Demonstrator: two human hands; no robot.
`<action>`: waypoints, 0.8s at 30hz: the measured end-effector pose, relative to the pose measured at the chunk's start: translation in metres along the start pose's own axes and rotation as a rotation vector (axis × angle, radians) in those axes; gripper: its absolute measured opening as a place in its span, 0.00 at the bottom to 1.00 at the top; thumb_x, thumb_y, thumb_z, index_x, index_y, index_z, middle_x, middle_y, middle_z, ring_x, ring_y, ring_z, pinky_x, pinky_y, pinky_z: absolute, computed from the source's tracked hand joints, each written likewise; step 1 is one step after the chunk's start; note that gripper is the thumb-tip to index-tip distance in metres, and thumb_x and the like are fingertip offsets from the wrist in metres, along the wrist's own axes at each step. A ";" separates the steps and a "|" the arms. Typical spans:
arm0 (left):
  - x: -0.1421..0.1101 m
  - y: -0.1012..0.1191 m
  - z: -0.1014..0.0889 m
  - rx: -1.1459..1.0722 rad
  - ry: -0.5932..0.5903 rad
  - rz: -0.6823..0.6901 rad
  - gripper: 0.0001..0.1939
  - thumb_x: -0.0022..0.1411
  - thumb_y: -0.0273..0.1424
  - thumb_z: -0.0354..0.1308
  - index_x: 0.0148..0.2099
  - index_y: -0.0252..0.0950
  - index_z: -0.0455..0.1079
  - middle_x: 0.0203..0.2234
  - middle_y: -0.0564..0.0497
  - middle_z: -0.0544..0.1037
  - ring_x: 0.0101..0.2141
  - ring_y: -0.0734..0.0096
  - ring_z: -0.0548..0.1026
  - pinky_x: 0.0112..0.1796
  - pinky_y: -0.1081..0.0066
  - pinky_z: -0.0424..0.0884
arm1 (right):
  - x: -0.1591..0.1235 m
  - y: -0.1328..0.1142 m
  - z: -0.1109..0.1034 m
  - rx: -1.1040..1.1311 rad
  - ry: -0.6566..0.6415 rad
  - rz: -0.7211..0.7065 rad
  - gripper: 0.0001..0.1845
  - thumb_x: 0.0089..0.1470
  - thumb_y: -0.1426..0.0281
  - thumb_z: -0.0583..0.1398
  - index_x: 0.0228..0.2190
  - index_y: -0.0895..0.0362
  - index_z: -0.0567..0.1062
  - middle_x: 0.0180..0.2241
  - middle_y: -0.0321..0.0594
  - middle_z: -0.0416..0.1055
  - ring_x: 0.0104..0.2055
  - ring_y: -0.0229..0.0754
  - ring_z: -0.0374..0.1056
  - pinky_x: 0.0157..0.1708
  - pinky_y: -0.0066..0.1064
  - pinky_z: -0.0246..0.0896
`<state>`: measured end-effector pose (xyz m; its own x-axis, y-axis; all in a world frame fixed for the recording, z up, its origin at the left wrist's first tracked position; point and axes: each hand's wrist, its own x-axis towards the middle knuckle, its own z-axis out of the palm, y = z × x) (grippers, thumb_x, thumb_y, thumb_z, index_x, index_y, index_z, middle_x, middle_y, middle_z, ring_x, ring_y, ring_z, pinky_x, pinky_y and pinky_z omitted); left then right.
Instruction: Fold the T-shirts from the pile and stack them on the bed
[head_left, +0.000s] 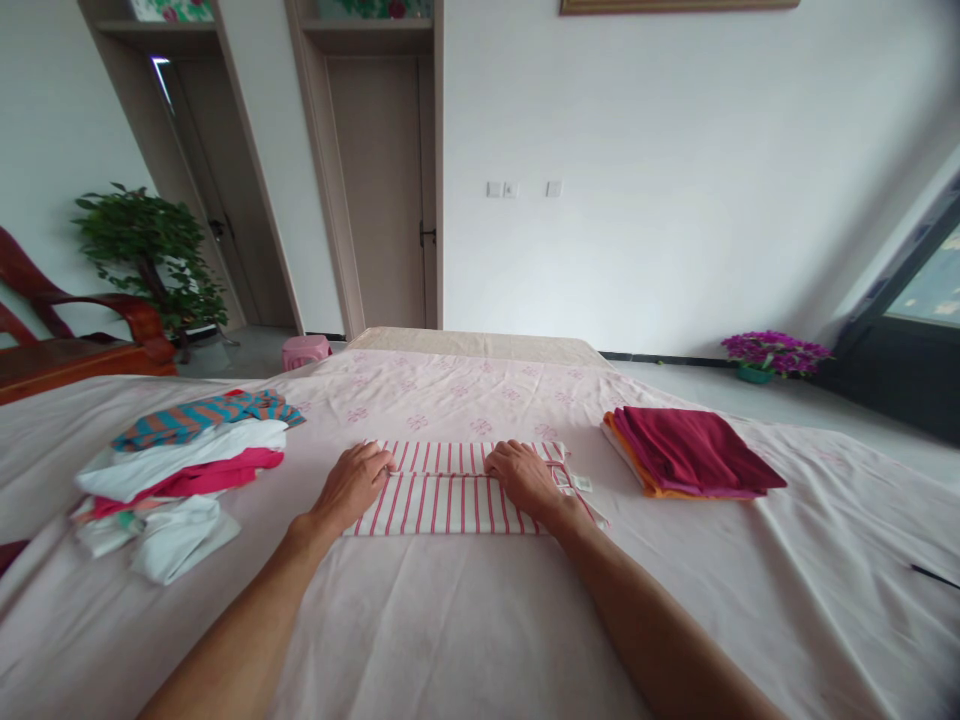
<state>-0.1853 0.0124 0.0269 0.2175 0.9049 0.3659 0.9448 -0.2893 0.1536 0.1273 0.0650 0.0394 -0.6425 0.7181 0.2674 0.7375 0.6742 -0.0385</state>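
In front of me a white shirt with red stripes (442, 505) lies folded into a flat, long rectangle, its neckline and small white label showing at the right end. My left hand (364, 478) is at the left end of the fold, fingers curled over the cloth edge. Toward the neckline end, my right hand (519, 478) likewise has its fingers bent around the folded edge. Both thumbs and some fingertips are partly hidden by the hands and cloth.
A loose pile of clothes (187, 460) lies at the left, striped, white and pink. Folded dark red cloth (686, 450) tops a neat stack at the right. Everything rests on a pale pink sheet (420, 620). Beyond are a pink stool (306, 350) and a wooden chair (112, 340).
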 end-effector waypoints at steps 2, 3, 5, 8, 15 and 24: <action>0.000 -0.001 -0.002 -0.014 -0.023 0.006 0.13 0.59 0.20 0.49 0.35 0.41 0.73 0.33 0.50 0.74 0.41 0.66 0.71 0.47 0.67 0.64 | -0.002 0.000 -0.003 0.006 -0.007 -0.020 0.09 0.62 0.74 0.54 0.33 0.56 0.75 0.35 0.38 0.72 0.39 0.40 0.63 0.40 0.30 0.51; 0.000 -0.002 -0.003 -0.024 -0.032 0.012 0.13 0.59 0.21 0.49 0.35 0.41 0.73 0.33 0.50 0.75 0.41 0.66 0.71 0.48 0.67 0.64 | -0.003 -0.001 -0.004 0.013 -0.011 -0.023 0.10 0.62 0.74 0.54 0.33 0.56 0.75 0.35 0.39 0.72 0.39 0.40 0.63 0.40 0.30 0.51; 0.001 -0.006 -0.005 -0.049 -0.049 0.036 0.10 0.60 0.25 0.52 0.36 0.41 0.74 0.33 0.51 0.76 0.41 0.66 0.72 0.48 0.66 0.64 | -0.005 -0.001 -0.007 0.038 -0.021 -0.033 0.11 0.62 0.74 0.53 0.33 0.56 0.76 0.35 0.39 0.72 0.40 0.39 0.63 0.42 0.30 0.51; 0.000 -0.013 -0.006 -0.085 -0.063 0.080 0.05 0.59 0.31 0.57 0.37 0.42 0.74 0.35 0.52 0.77 0.41 0.66 0.72 0.48 0.67 0.65 | -0.004 -0.001 -0.007 0.085 -0.028 -0.077 0.10 0.63 0.70 0.54 0.37 0.55 0.76 0.37 0.40 0.72 0.42 0.40 0.64 0.44 0.31 0.52; 0.002 -0.012 0.000 -0.040 -0.065 0.074 0.03 0.62 0.30 0.56 0.35 0.40 0.71 0.34 0.51 0.75 0.40 0.66 0.71 0.47 0.66 0.63 | 0.004 -0.004 0.007 -0.014 -0.002 -0.028 0.10 0.63 0.70 0.54 0.33 0.56 0.74 0.36 0.39 0.71 0.40 0.40 0.63 0.43 0.31 0.52; -0.002 -0.007 -0.001 0.095 -0.022 0.097 0.05 0.64 0.30 0.53 0.35 0.40 0.70 0.35 0.50 0.74 0.41 0.64 0.69 0.47 0.65 0.62 | 0.003 -0.008 0.006 -0.109 -0.008 -0.025 0.11 0.65 0.71 0.52 0.34 0.56 0.72 0.37 0.41 0.71 0.40 0.42 0.63 0.42 0.33 0.51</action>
<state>-0.1923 0.0124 0.0261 0.3134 0.8808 0.3549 0.9378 -0.3459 0.0303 0.1178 0.0630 0.0348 -0.6625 0.7027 0.2595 0.7390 0.6697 0.0731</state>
